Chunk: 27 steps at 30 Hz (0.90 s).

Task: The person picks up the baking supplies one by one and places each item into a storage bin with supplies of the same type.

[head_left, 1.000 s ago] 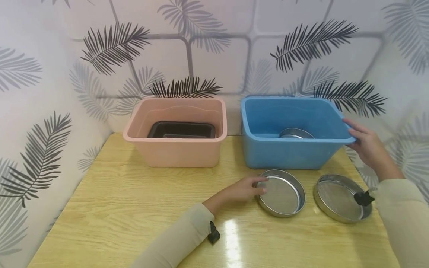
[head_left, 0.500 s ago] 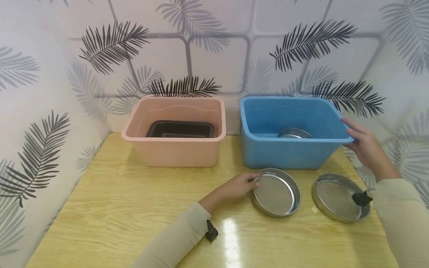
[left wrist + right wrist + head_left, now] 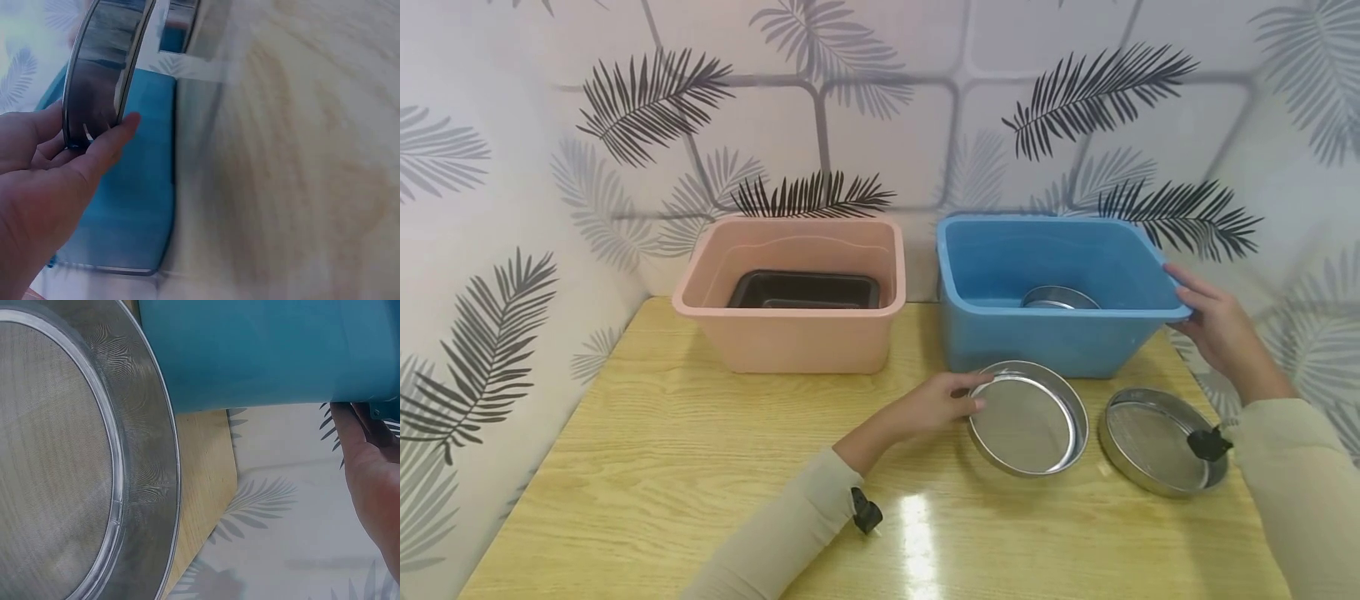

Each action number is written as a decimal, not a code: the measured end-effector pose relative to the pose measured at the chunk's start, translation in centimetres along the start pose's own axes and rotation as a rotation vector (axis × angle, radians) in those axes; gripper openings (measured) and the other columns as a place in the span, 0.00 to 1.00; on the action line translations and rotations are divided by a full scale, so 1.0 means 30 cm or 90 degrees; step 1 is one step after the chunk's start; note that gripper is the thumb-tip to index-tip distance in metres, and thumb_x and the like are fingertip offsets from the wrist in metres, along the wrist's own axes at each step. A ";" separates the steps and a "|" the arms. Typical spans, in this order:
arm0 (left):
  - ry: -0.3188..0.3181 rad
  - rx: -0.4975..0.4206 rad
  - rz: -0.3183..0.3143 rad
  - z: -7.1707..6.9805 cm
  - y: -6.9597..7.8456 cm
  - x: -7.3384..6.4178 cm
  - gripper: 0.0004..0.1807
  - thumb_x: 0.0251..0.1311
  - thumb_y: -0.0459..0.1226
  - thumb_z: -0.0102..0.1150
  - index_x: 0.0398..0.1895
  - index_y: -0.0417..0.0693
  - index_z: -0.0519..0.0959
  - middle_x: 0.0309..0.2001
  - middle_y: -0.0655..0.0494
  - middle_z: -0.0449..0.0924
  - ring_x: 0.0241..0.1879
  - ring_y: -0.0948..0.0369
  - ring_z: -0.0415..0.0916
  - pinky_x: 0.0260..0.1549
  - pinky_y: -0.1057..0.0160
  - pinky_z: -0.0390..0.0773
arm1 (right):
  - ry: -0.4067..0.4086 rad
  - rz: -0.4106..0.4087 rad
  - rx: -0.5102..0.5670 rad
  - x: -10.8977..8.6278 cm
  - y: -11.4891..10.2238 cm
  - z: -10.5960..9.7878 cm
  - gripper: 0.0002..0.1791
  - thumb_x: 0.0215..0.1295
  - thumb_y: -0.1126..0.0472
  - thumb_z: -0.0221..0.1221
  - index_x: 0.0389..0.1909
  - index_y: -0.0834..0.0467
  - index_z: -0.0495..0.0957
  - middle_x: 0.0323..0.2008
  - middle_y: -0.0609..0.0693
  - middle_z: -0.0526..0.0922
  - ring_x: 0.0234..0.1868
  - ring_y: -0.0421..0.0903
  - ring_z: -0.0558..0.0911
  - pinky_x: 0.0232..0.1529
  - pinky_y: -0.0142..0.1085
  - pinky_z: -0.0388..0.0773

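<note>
My left hand (image 3: pixel 928 407) pinches the left rim of a round metal sieve (image 3: pixel 1026 425) with a mesh bottom, raised over the table in front of the blue bin (image 3: pixel 1030 346). In the left wrist view, the thumb and fingers grip the sieve's wall (image 3: pixel 100 69), which appears nearly edge-on. My right hand (image 3: pixel 1221 333) holds the right end of the bin's rim, its fingers seen under the lip in the right wrist view. A second metal sieve (image 3: pixel 1157 442) lies on the table below the right forearm. Inside the blue bin, another round metal piece (image 3: pixel 1060 297) is partly hidden by the front wall.
Left of the blue bin stands a pink bin (image 3: pixel 805 346) with a black rectangular pan (image 3: pixel 808 290) inside. Both bins stand at the back of the wooden table (image 3: pixel 662 467), close to a leaf-patterned wall (image 3: pixel 895 133).
The left hand has taken hold of the nearer sieve, drawn it slightly left, then raised it toward the blue bin. The right hand has stayed at the bin's rim.
</note>
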<state>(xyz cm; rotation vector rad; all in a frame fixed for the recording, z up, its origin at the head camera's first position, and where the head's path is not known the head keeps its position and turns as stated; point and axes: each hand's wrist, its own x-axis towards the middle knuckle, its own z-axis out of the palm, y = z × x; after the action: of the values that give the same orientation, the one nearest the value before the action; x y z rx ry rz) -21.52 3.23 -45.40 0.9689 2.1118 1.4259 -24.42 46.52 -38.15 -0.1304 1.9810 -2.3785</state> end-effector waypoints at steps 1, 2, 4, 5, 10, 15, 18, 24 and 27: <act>-0.005 -0.002 0.004 -0.007 0.013 -0.001 0.27 0.74 0.39 0.55 0.74 0.47 0.68 0.75 0.50 0.64 0.74 0.60 0.60 0.63 0.69 0.71 | -0.002 -0.001 0.003 0.000 0.001 0.000 0.28 0.79 0.61 0.49 0.77 0.49 0.59 0.80 0.55 0.37 0.49 0.33 0.84 0.46 0.26 0.83; -0.009 -0.004 0.008 -0.014 0.025 -0.003 0.27 0.74 0.39 0.55 0.74 0.48 0.68 0.75 0.51 0.64 0.74 0.60 0.61 0.62 0.70 0.72 | -0.004 -0.002 0.005 -0.001 0.002 0.000 0.28 0.79 0.61 0.49 0.77 0.49 0.59 0.80 0.55 0.37 0.49 0.34 0.84 0.46 0.26 0.83; -0.019 -0.007 0.019 -0.028 0.052 -0.005 0.28 0.74 0.40 0.56 0.74 0.49 0.67 0.75 0.52 0.65 0.73 0.59 0.63 0.60 0.70 0.74 | -0.008 -0.004 0.007 -0.001 0.003 -0.001 0.28 0.79 0.60 0.49 0.77 0.49 0.60 0.80 0.55 0.37 0.50 0.33 0.84 0.46 0.26 0.83; -0.026 -0.017 0.022 -0.035 0.067 -0.006 0.28 0.74 0.40 0.56 0.75 0.49 0.67 0.75 0.52 0.64 0.72 0.58 0.64 0.58 0.70 0.76 | -0.009 -0.004 0.010 -0.001 0.004 -0.002 0.28 0.79 0.61 0.49 0.77 0.49 0.60 0.80 0.55 0.37 0.50 0.34 0.84 0.47 0.26 0.83; -0.045 -0.041 0.039 -0.067 0.141 -0.001 0.28 0.73 0.41 0.57 0.75 0.51 0.67 0.76 0.55 0.63 0.62 0.62 0.74 0.55 0.70 0.79 | 0.000 0.001 -0.013 0.001 0.005 -0.006 0.29 0.80 0.60 0.48 0.78 0.50 0.56 0.80 0.54 0.35 0.50 0.30 0.83 0.46 0.25 0.82; -0.034 -0.025 0.051 -0.108 0.211 0.013 0.29 0.73 0.42 0.57 0.75 0.53 0.67 0.76 0.57 0.63 0.58 0.66 0.75 0.56 0.70 0.78 | 0.009 0.010 -0.038 0.008 0.001 -0.003 0.31 0.80 0.58 0.49 0.79 0.51 0.53 0.81 0.55 0.34 0.49 0.28 0.82 0.46 0.23 0.81; -0.017 0.021 0.070 -0.135 0.246 0.026 0.29 0.72 0.43 0.58 0.75 0.53 0.68 0.76 0.57 0.63 0.66 0.67 0.69 0.58 0.71 0.75 | 0.007 0.010 -0.026 0.009 0.001 -0.002 0.30 0.79 0.58 0.49 0.79 0.50 0.55 0.81 0.55 0.33 0.49 0.29 0.82 0.46 0.24 0.81; -0.019 -0.012 0.081 -0.178 0.293 0.066 0.29 0.72 0.40 0.58 0.75 0.50 0.67 0.77 0.52 0.62 0.62 0.65 0.73 0.56 0.69 0.78 | 0.006 0.014 -0.035 0.005 0.001 -0.003 0.31 0.79 0.57 0.49 0.79 0.50 0.54 0.81 0.53 0.34 0.49 0.27 0.81 0.47 0.23 0.81; -0.018 -0.045 0.070 -0.191 0.308 0.094 0.29 0.72 0.39 0.58 0.75 0.51 0.67 0.77 0.53 0.61 0.59 0.66 0.75 0.54 0.68 0.80 | 0.014 0.027 -0.063 0.007 -0.005 0.000 0.32 0.80 0.56 0.48 0.80 0.50 0.50 0.82 0.52 0.34 0.48 0.26 0.80 0.47 0.22 0.80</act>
<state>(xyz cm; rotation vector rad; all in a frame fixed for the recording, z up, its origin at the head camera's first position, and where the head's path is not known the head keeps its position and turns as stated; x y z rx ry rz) -24.32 3.84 -34.54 1.0846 2.0013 1.5206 -24.62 46.52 -37.98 -0.0641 2.0891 -2.2678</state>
